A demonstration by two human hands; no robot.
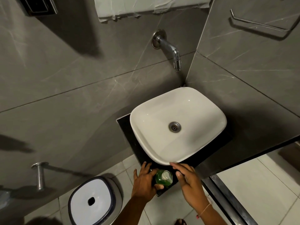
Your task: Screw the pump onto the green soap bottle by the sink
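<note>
A green soap bottle (159,179) stands on the black counter (141,153) just in front of the white sink (155,153). A white pump (167,176) sits on top of the bottle, its nozzle pointing toward the lower right. My left hand (144,182) wraps around the bottle's left side, thumb across its front. My right hand (188,181) hovers just right of the pump with fingers spread and nothing in it; its fingertips reach the sink's front rim.
A chrome tap (172,51) juts from the grey tiled wall above the sink basin. A white-lidded bin (92,202) stands on the floor at the lower left, beside a chrome wall fitting (39,175). A towel rail (259,25) hangs on the right wall.
</note>
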